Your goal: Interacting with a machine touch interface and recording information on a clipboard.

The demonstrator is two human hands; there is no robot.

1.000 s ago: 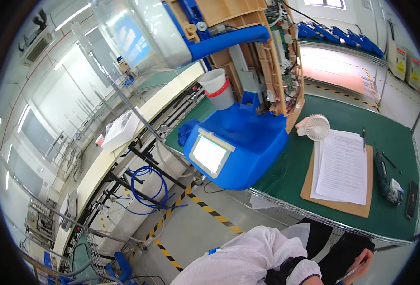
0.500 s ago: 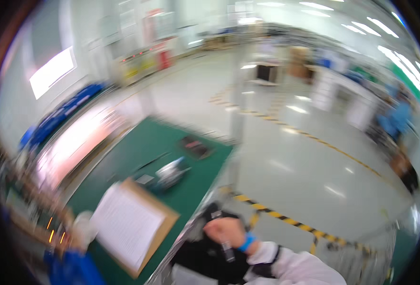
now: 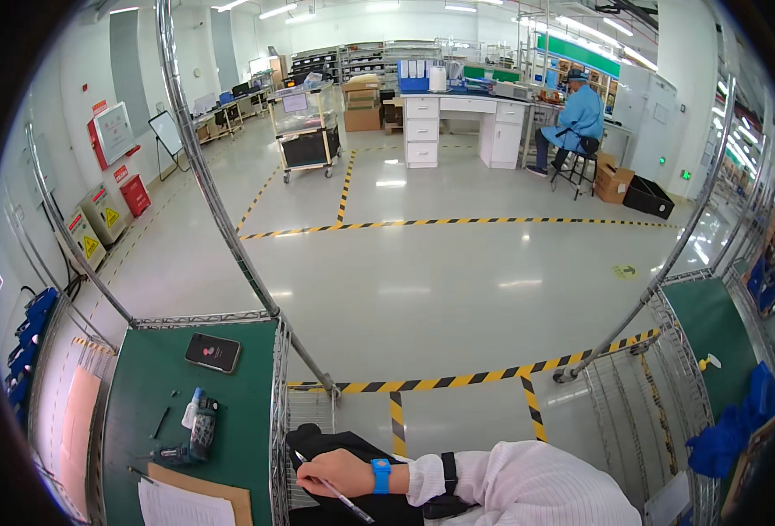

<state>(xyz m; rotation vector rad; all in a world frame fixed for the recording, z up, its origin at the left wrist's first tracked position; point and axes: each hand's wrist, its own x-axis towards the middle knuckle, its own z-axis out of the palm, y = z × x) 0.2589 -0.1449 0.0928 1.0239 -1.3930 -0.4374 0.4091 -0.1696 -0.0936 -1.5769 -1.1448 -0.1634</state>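
My right hand (image 3: 344,473), wearing a blue wristband (image 3: 381,476), is closed around a slim, pale pen (image 3: 351,504) at the bottom centre. Black cloth (image 3: 326,443) lies under and behind this hand. To its left, on a green-topped wire rack (image 3: 133,386), white printed sheets (image 3: 181,507) rest on a brown board (image 3: 230,495). A cordless drill (image 3: 202,431) lies beyond the sheets, with a small clear bottle (image 3: 192,408) against it. Farther back is a dark phone (image 3: 213,352). My left hand is out of view.
Metal posts (image 3: 221,193) rise from the rack. On the right stands another green-topped rack (image 3: 712,329) with blue bins (image 3: 725,443). Yellow-black tape (image 3: 458,383) marks the floor. Far off, a person in blue (image 3: 580,114) sits by a white desk (image 3: 423,131).
My view has swung to the right and steadied, so the rack with the papers now sits farther left. The right hand still holds the pen and appears more to the left.
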